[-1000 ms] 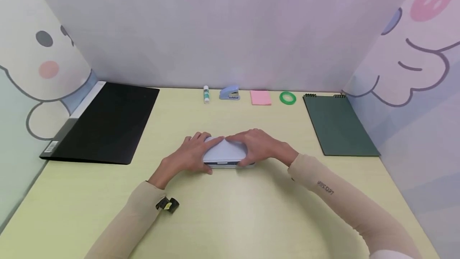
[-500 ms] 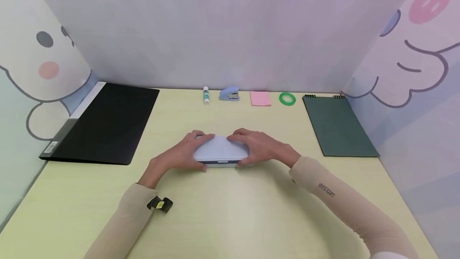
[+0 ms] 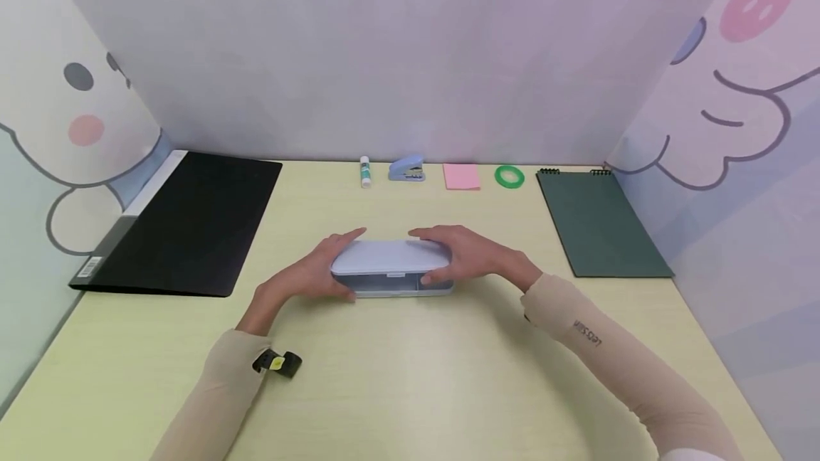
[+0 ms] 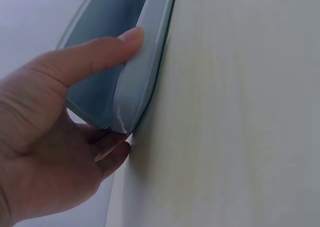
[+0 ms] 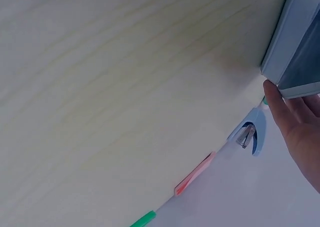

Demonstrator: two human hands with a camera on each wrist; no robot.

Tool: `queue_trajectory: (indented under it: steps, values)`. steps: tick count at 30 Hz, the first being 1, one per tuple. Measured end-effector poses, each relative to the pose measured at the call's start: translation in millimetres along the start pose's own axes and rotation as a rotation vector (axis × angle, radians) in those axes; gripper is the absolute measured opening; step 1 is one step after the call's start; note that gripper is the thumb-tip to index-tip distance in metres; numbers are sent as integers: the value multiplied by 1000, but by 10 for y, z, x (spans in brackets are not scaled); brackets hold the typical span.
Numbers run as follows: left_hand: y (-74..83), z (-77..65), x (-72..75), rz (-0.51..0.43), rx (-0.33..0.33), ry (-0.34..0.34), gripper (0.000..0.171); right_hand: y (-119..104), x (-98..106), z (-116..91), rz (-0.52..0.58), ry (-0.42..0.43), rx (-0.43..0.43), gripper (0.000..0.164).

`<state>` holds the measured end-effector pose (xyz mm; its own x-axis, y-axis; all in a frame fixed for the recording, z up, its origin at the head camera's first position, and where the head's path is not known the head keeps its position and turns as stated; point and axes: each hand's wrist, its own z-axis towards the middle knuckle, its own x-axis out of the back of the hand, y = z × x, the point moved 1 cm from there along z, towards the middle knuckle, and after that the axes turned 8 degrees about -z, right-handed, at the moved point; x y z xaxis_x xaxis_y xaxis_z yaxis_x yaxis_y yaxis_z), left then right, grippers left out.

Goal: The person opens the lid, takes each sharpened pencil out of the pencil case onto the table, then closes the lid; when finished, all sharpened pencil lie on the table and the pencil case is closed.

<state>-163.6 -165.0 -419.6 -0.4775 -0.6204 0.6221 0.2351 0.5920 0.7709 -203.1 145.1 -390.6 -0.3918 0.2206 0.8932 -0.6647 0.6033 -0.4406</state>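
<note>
A pale blue pencil case (image 3: 392, 256) sits mid-table, its lid partly raised so that a dark gap shows along the front. My left hand (image 3: 314, 270) holds its left end. In the left wrist view, the thumb (image 4: 100, 57) lies across the opening onto the front wall of the case (image 4: 142, 72), with fingers curled beneath the corner. At the right end, my right hand (image 3: 472, 253) grips the case, thumb at the front opening and fingers reaching along the back. In the right wrist view, this hand's fingers (image 5: 285, 109) are at the corner of the case (image 5: 287, 37).
Along the back edge stand a glue stick (image 3: 365, 172), a blue stapler (image 3: 406, 168), pink sticky notes (image 3: 462, 177) and a green tape roll (image 3: 509, 176). A black folder (image 3: 192, 226) lies left, a dark green spiral notebook (image 3: 602, 223) right. Walls rise behind and at both sides.
The pencil case's lid has gone from nearly closed to partly raised. My left hand has slid left to the end of the case, uncovering more of it; the right hand has shifted slightly.
</note>
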Motion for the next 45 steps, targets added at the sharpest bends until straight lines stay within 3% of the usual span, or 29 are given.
queue_trajectory:
  steps: [8, 16, 28, 38, 45]
  values:
    - [-7, -20, 12, -87, 86, 62, 132, 59, 96, 10, 118, 0, -70, 78]
    - [-2, -7, 22, -116, 101, 99, 143, 162, 137, 78, 265, 15, -148, 72]
    - [3, 5, 41, -131, 99, 118, 147, 267, 192, 216, 292, 95, -205, 62]
    - [-6, 11, 53, -132, 93, 130, 148, 318, 197, 375, 276, 252, -290, 67]
    - [4, 21, 46, -113, 78, 130, 146, 377, 174, 457, 288, 303, -348, 62]
